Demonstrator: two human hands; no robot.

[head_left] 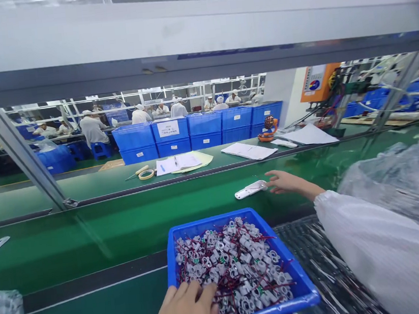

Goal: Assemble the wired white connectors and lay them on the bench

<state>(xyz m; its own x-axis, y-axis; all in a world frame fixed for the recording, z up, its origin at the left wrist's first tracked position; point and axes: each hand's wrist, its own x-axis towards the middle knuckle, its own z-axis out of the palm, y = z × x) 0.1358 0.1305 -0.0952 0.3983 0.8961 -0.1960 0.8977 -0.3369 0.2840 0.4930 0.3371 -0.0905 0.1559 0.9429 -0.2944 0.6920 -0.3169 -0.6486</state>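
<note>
Before me stands a tray (210,219) with parts (241,257) in it. Behind it, on the belt (127,229), lies a casing (250,189); farther back, papers (249,150) rest on a ledge (94,188). Plastic wrapping (401,183) lies to my right.

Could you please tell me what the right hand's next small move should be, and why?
Probably close the right hand gently on the white casing: its parted fingers are right at the casing's right end, though contact is unclear, and the casing lies on the green belt. The left hand is already at the grey parts in the blue tray.
</note>
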